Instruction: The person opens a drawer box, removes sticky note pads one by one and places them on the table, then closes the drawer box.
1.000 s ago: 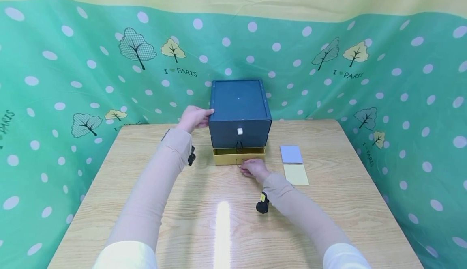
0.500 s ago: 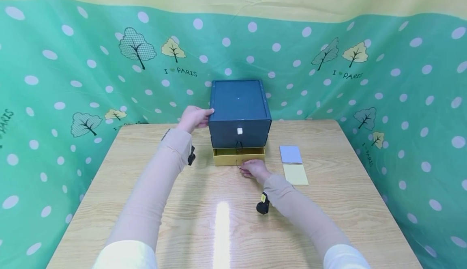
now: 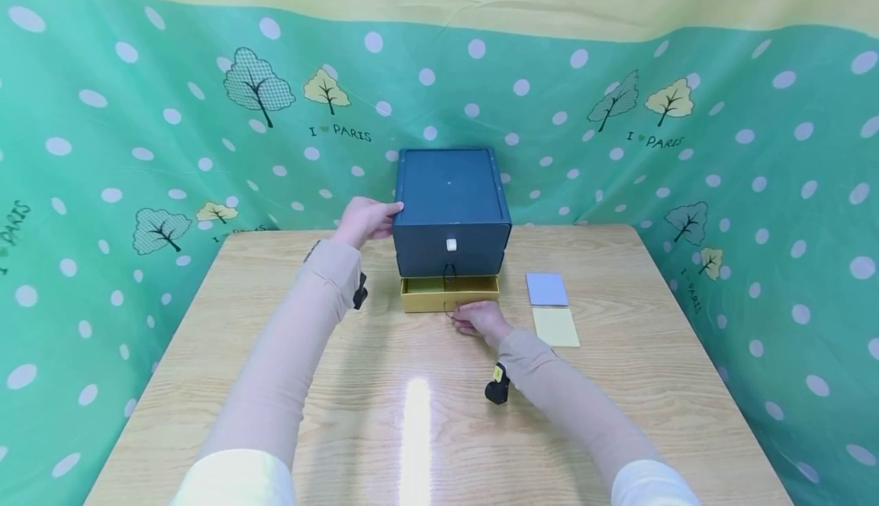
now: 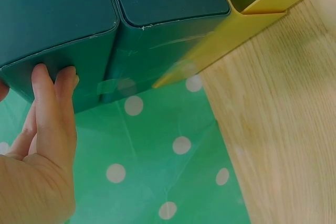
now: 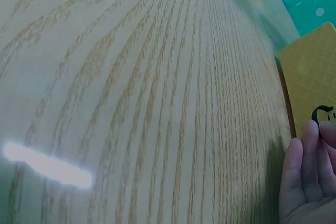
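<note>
A dark blue drawer cabinet (image 3: pixel 449 189) stands at the back of the table, with a yellow drawer (image 3: pixel 426 305) partly out at its bottom. My left hand (image 3: pixel 366 221) rests on the cabinet's left side near the top front, thumb along the top edge. In the left wrist view its fingers (image 4: pixel 47 108) lie nearly straight against the cabinet wall. My right hand (image 3: pixel 484 318) pinches the black pull loop (image 5: pixel 318 113) on the yellow drawer's front. A yellow-green flat piece (image 3: pixel 424 285) shows inside the drawer's left half; the drawer's rear is hidden under the cabinet.
A blue-violet paper square (image 3: pixel 546 289) and a pale yellow paper square (image 3: pixel 556 327) lie on the wooden table (image 3: pixel 590 414), right of the cabinet. A white knob (image 3: pixel 451 245) marks the upper blue drawer. Green dotted cloth (image 3: pixel 549 109) hangs behind the table.
The yellow drawer has come slightly farther out with my right hand, and the yellow-green piece inside it has come into view. My left hand has stayed on the cabinet.
</note>
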Tool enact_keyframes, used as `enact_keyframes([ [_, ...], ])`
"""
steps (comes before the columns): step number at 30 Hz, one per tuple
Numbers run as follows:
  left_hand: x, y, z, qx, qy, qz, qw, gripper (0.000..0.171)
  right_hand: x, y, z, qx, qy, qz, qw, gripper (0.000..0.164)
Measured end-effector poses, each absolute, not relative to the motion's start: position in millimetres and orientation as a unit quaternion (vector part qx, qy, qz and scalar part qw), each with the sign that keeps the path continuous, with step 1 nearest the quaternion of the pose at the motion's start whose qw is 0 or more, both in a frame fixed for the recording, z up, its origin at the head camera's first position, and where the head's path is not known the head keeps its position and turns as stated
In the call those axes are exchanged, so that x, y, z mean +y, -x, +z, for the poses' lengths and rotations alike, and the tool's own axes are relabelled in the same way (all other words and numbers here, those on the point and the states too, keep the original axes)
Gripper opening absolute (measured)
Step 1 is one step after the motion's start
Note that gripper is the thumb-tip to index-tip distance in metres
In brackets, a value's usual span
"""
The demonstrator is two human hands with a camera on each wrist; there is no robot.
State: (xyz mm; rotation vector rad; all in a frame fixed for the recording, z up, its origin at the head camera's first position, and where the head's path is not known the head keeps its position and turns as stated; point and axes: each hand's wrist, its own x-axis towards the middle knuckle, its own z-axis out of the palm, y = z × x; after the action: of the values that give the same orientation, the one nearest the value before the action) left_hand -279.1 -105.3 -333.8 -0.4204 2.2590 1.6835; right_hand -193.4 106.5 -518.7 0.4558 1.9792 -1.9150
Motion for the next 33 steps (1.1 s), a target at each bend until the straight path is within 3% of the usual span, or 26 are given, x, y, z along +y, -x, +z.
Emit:
enact_keyframes([
  [15, -104.4, 277.9, -328.2, 0.783, 0.148, 0.586, 0.145, 0.05, 106.7, 191.1, -517.5, 0.727, -0.145, -0.652, 0.158, 0.019],
  [33, -105.4, 277.1, -333.4, 0.781, 0.144, 0.591, 0.142, 0.048, 107.5, 182.2, -521.1, 0.719, -0.143, -0.654, 0.185, 0.019],
])
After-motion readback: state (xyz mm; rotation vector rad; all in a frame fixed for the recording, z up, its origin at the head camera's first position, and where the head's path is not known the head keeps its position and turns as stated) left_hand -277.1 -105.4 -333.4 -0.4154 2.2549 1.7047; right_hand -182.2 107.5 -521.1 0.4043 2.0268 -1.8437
